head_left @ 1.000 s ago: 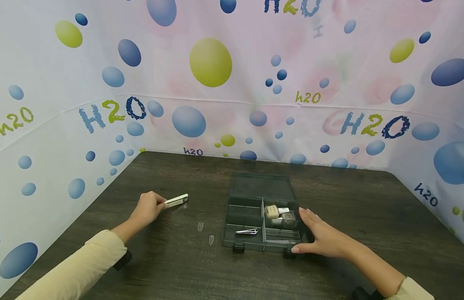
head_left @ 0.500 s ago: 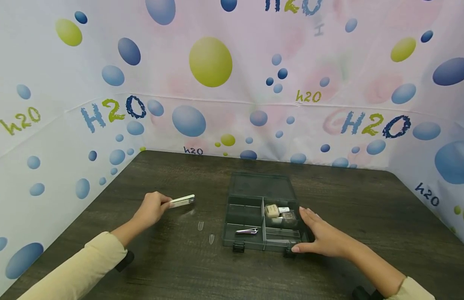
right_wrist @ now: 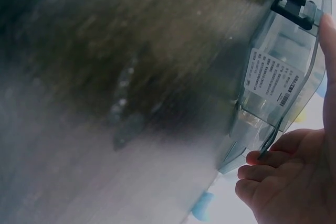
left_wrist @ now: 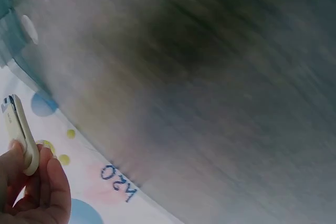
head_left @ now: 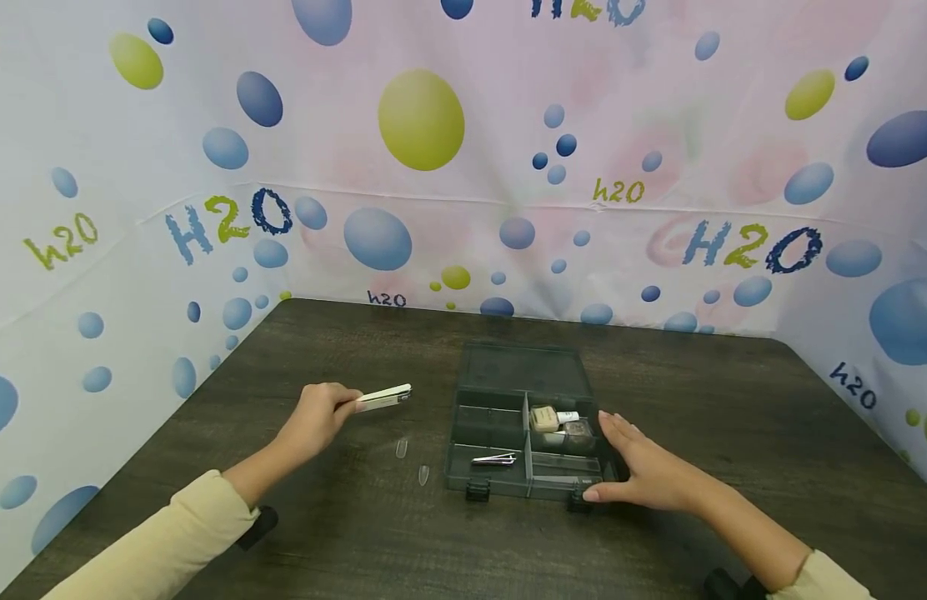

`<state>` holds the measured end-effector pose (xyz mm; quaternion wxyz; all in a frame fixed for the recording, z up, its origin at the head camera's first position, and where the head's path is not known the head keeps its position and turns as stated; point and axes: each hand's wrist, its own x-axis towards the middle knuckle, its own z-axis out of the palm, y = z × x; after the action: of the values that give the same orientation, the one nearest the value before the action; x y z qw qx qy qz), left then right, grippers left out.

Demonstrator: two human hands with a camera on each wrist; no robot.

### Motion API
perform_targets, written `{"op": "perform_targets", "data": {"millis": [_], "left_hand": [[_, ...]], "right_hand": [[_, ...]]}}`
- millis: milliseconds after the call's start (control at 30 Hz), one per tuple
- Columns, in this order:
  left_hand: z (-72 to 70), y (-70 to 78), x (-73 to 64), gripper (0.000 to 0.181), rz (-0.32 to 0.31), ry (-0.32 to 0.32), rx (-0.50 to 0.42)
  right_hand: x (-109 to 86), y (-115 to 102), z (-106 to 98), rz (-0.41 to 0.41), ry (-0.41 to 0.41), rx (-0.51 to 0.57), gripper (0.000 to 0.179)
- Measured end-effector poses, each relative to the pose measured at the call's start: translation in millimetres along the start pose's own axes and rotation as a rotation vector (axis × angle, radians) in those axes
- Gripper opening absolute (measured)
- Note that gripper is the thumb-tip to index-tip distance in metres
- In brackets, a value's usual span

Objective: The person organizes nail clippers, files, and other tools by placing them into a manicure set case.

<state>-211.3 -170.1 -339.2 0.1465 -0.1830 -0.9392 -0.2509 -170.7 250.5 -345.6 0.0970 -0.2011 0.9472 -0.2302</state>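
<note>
My left hand point(head_left: 319, 419) pinches a cream nail clipper point(head_left: 384, 397) between thumb and fingers, raised over the table left of the box. In the left wrist view the same clipper point(left_wrist: 20, 135) points up from the fingertips. My right hand point(head_left: 654, 471) rests against the right side of a dark see-through compartment box point(head_left: 486, 487), fingers extended, thumb at its front latch. The box's lid point(head_left: 523, 369) lies open to the back. Inside are a small silver nail clipper point(head_left: 494, 459), a beige bottle point(head_left: 543, 419) with a white cap, and a second bottle point(head_left: 578, 432).
Two clear nail-shaped pieces, an upper one point(head_left: 401, 448) and a lower one point(head_left: 423, 475), lie on the dark wooden table point(head_left: 343, 533) left of the box. A printed curtain point(head_left: 463, 200) closes off the back and sides.
My left hand has moved right toward the box and lifted the cream nail clipper higher off the table. The right hand and the box stay in place.
</note>
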Motion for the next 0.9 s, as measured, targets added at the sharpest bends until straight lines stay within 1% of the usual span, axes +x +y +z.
{"op": "perform_targets", "data": {"millis": [233,333,567,733,900], "left_hand": [[4.3,15.0,0.0,0.015,0.060,0.064,-0.037],[6.1,22.8,-0.4,0.014,0.084,0.074,-0.061],[10.1,40.8,-1.8,0.016,0.135,0.058,-0.116],[14.4,53.8,-3.2,0.016,0.188,0.048,-0.157],[21.1,65.5,-4.7,0.016,0.246,-0.008,-0.204]], "right_hand": [[-0.3,1,0,-0.004,-0.004,0.004,0.111],[-0.7,1,1,-0.008,-0.004,0.004,0.110],[-0.5,1,0,0.001,-0.005,0.004,0.110],[-0.3,1,0,0.000,-0.004,0.004,0.109],[0.1,1,0,-0.005,-0.003,0.002,0.109]]}}
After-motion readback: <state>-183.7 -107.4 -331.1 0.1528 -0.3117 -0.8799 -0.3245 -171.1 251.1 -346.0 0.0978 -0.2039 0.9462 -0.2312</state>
